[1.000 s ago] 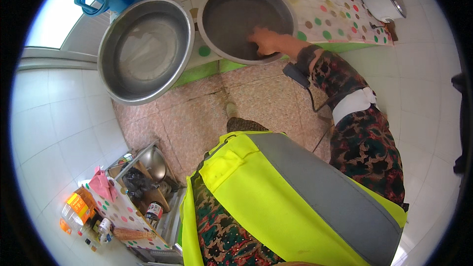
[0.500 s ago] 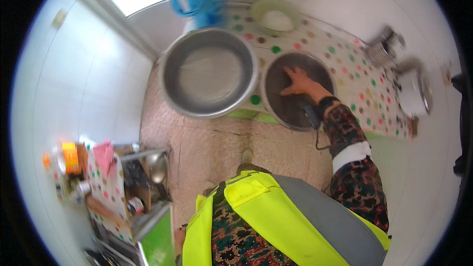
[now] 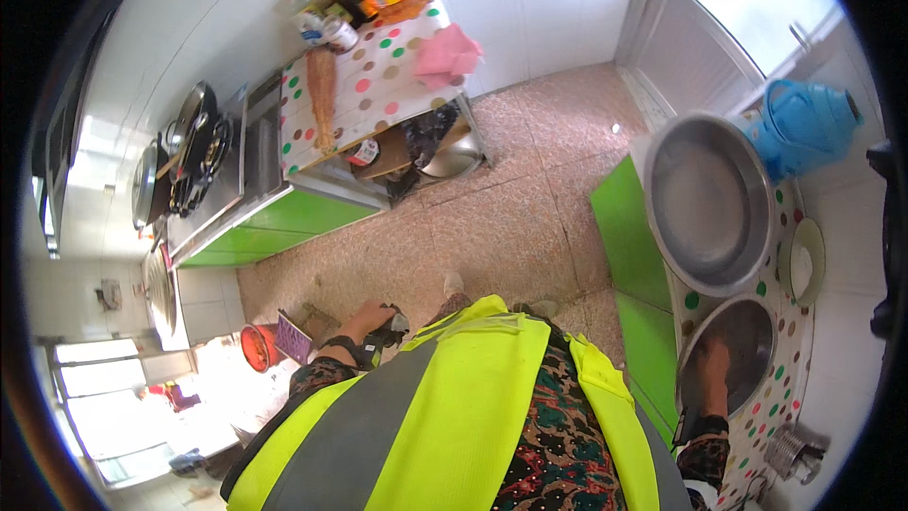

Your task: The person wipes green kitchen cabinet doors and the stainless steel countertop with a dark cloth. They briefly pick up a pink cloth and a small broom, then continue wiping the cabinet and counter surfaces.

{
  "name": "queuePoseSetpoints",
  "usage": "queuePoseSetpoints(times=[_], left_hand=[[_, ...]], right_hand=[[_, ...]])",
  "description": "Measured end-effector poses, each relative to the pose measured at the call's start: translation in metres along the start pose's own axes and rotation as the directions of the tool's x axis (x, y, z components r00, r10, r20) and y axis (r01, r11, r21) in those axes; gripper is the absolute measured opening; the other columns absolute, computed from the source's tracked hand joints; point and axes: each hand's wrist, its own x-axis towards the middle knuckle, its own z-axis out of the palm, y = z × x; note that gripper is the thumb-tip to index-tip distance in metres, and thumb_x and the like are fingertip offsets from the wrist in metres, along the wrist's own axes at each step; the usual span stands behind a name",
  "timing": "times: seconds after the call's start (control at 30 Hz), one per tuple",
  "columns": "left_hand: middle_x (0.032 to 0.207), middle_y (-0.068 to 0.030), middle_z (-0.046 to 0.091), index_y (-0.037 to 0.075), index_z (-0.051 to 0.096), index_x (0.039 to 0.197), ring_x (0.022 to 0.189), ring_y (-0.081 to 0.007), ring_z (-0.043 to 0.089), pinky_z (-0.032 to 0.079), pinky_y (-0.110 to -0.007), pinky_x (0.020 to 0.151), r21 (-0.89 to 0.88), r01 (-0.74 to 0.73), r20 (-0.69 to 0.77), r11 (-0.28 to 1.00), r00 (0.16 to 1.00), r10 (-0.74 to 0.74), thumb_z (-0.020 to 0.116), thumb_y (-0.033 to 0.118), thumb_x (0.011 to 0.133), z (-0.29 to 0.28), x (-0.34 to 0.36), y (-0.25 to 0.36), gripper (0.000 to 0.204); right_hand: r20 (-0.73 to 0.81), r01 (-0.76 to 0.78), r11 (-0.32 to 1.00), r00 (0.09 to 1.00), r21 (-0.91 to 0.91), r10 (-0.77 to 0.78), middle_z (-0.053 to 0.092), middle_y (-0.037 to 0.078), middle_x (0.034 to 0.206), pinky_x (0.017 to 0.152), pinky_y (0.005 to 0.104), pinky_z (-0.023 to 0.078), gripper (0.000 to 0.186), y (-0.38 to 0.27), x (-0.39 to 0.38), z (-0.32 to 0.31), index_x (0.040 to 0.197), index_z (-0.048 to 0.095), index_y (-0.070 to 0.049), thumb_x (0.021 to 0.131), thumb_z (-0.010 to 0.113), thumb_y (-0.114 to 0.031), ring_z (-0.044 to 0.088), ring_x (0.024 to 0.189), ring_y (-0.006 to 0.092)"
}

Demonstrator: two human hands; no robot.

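Right hand pressed flat inside the dark round basin on the polka-dot worktop at the person's right — fingers spread on the basin floor, gripping nothing. The left hand hangs at the other side, well apart from the basin, loosely curled; whether it holds anything cannot be told. The larger steel basin sits just beyond the dark one, a blue watering can next to it. Compared with half a second ago, the view has swung — the basins now lie along the right edge instead of straight ahead, while the right hand stays in the same basin.
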Motion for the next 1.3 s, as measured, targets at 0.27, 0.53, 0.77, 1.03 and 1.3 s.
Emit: queuePoseSetpoints(times=[0.27, 0.53, 0.77, 1.03, 1.3], left_hand=[[0.091, -0.0246, 0.067, -0.005, 0.066, 0.095, 0.083, -0.0338, 0.065, 0.05, -0.042, 0.071, -0.086, -0.003, -0.029, 0.996, 1.0, 0.0, 0.063, 0.036, 0.081, -0.035, 0.022, -0.024, 0.043], [0.122, -0.0155, 0.058, 0.001, 0.046, 0.136, 0.1, -0.0302, 0.057, 0.047, -0.043, 0.084, -0.311, 0.167, 0.036, 0.936, 0.986, -0.164, 0.06, 0.036, 0.092, -0.075, 0.031, -0.09, 0.057], [0.128, -0.0179, 0.056, 0.004, 0.049, 0.131, 0.117, -0.0353, 0.055, 0.045, -0.041, 0.101, 0.107, -0.597, -0.321, 0.795, 0.736, 0.596, 0.078, 0.001, 0.073, -0.119, 0.049, -0.142, 0.065], [0.12, -0.0049, 0.063, 0.011, 0.054, 0.127, 0.106, -0.0191, 0.062, 0.052, -0.035, 0.093, -0.976, -0.07, -0.19, -0.207, 0.74, 0.646, 0.054, 0.028, 0.095, -0.192, 0.022, 0.025, 0.035], [0.11, 0.0004, 0.065, 0.016, 0.06, 0.116, 0.101, -0.015, 0.061, 0.05, -0.032, 0.09, -0.986, -0.029, -0.128, -0.166, 0.772, 0.623, 0.056, 0.034, 0.098, -0.202, -0.007, 0.03, 0.027]], right_hand=[[-0.105, -0.203, 0.706, 0.924, 0.678, 0.367, 0.062, 0.007, 0.086, 0.065, 0.0386, 0.049, 0.029, 0.029, -0.019, -0.05, 0.1, 0.064, -0.001, 0.085, 0.067, -0.026, 0.059, 0.07, 0.0257], [-0.345, -0.632, 0.763, 0.752, -0.133, 0.562, 0.052, 0.01, 0.112, 0.075, 0.0434, 0.048, 0.05, -0.01, -0.048, -0.035, 0.122, 0.054, -0.007, 0.089, 0.062, -0.043, 0.05, 0.097, 0.0305], [-0.662, 0.097, 0.995, 0.744, -0.023, -0.089, 0.041, 0.021, 0.142, 0.106, 0.0494, 0.034, 0.075, -0.21, 0.029, -0.05, 0.141, 0.043, -0.002, 0.089, 0.062, -0.052, 0.037, 0.132, 0.0368], [-0.332, 0.817, 0.297, 0.493, 0.495, -0.804, 0.023, 0.018, 0.156, 0.11, 0.0417, 0.034, 0.068, -0.647, 0.014, 0.005, 0.142, 0.041, -0.004, 0.08, 0.067, -0.007, 0.026, 0.143, 0.0343], [-0.605, 0.984, -0.11, -0.003, 0.139, -0.797, 0.055, 0.024, 0.127, 0.101, 0.0427, 0.043, 0.045, -0.794, -0.033, 0.043, 0.13, 0.051, 0.001, 0.085, 0.056, -0.003, 0.054, 0.119, 0.039]])
